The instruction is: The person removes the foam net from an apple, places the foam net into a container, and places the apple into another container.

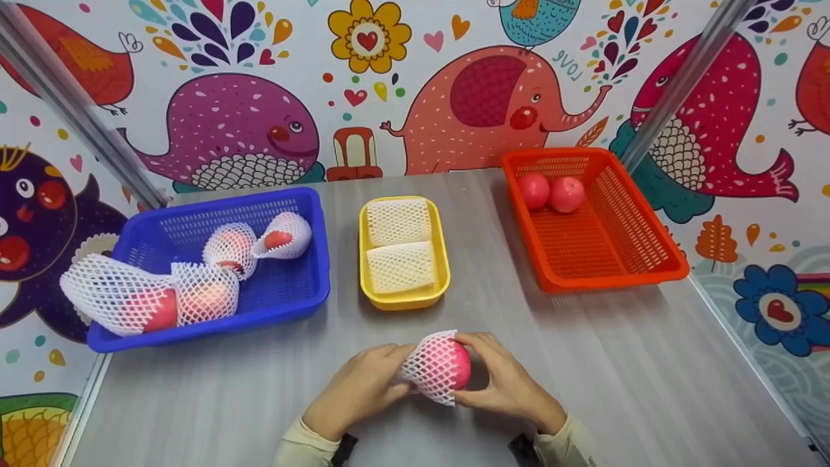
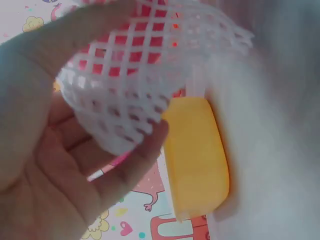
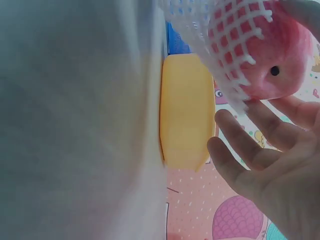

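Note:
A pinkish-red apple [image 1: 462, 364] sits partly inside a white foam net [image 1: 429, 368] between both hands, at the front middle of the table. My left hand [image 1: 366, 388] grips the net's narrower left end between thumb and fingers. On the other side, my right hand [image 1: 506, 383] holds the apple at the net's open edge, thumb and fingers on opposite sides. The right wrist view shows the bare end of the apple [image 3: 287, 55] with a small dark hole. In the left wrist view the net [image 2: 120, 95] hangs loose past the fruit, and its mesh rim lies against the fingers.
A yellow basket [image 1: 371, 299] beyond the hands holds two stacks of flat foam nets [image 1: 401, 267]. At left, a blue basket [image 1: 318, 285] contains several netted apples [image 1: 207, 299]. A red basket [image 1: 616, 283] at right has two bare apples [image 1: 567, 194]. A patterned wall stands behind.

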Demonstrator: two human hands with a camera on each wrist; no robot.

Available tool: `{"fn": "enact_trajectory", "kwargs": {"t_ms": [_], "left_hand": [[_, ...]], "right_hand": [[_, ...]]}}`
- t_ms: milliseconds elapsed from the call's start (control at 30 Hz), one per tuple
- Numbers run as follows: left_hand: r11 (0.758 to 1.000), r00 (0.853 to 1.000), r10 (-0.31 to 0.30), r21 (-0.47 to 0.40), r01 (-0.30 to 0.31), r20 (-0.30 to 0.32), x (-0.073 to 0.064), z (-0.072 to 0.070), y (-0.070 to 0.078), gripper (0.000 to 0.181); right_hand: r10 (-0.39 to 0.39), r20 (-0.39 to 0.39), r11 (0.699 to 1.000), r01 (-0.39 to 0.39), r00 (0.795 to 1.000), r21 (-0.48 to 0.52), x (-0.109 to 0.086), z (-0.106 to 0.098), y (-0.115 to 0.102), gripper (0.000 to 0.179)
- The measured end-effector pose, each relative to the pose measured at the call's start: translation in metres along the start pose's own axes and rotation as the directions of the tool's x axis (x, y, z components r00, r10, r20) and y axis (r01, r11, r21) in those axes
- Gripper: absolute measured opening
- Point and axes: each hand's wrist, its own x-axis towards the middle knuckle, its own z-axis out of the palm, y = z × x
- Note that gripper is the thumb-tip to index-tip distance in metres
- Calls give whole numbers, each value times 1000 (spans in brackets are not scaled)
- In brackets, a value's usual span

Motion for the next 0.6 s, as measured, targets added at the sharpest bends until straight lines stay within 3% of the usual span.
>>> {"fn": "enact_trajectory", "kwargs": {"t_ms": [133, 300, 467, 600], "left_hand": [[999, 1000, 13, 34, -13, -13, 2, -6, -4, 16], [994, 998, 6, 107, 1, -70, 10, -24, -15, 15], [980, 980, 31, 200, 8, -195, 37, -55, -27, 14], [965, 969, -25, 247, 88, -246, 65, -69, -38, 12]], "right_hand": [[37, -3, 999, -37, 999, 31, -3, -5, 1, 80], [76, -55, 996, -73, 996, 49, -11, -16, 3, 77], [92, -95, 995, -87, 991, 57, -19, -23, 6, 76], [108, -87, 993, -102, 990, 63, -22, -24, 6, 75]]}}
